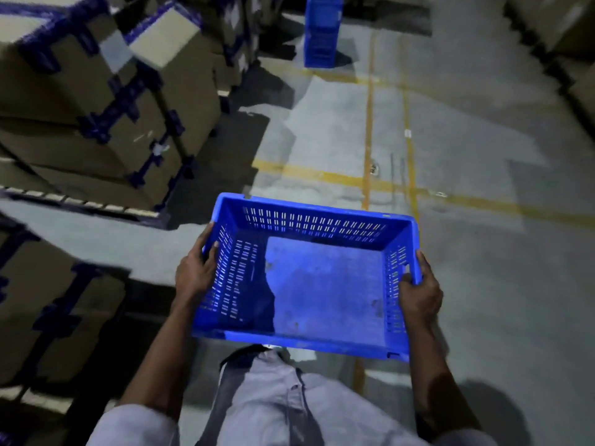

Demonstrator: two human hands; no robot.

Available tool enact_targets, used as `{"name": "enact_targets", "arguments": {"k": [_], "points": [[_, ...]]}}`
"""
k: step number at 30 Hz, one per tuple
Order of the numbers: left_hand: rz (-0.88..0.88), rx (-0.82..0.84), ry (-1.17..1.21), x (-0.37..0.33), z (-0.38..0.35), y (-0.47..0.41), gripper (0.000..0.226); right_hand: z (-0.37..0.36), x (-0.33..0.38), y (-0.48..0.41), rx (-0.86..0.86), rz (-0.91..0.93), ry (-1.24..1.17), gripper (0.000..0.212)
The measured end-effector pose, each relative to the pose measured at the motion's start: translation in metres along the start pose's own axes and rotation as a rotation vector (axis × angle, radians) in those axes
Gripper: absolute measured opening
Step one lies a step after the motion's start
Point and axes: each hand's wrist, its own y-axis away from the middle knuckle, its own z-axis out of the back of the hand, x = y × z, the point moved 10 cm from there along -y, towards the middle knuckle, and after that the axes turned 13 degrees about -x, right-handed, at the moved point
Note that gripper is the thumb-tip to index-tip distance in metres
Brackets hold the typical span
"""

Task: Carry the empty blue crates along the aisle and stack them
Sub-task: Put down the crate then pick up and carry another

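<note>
Mid-carry: left hand (196, 272) and right hand (420, 292) each gripped the empty crate (322, 284); the crate stack (322, 30), top centre, was well apart.

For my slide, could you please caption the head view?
Left hand and right hand hold an empty blue crate; a blue stack stands ahead.

Crate (309, 220) between hands (196, 275) (420, 294); boxes (96, 107) left; stacked crates (322, 30) far ahead.

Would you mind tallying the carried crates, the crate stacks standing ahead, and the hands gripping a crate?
Carried blue crate: 1
Standing blue crate stack: 1
Gripping hands: 2 (left hand, right hand)
Total: 4
</note>
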Motion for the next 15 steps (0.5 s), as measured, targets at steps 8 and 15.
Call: {"name": "enact_targets", "arguments": {"k": [8,15], "points": [[-0.14,0.115,0.049,-0.095,-0.077,-0.151,0.052,-0.032,0.04,-0.067,-0.162,-0.118,-0.006,0.061],[-0.158,0.203,0.047,-0.147,-0.169,-0.237,0.05,-0.078,0.047,-0.138,-0.209,-0.034,0.025,0.063]]}}
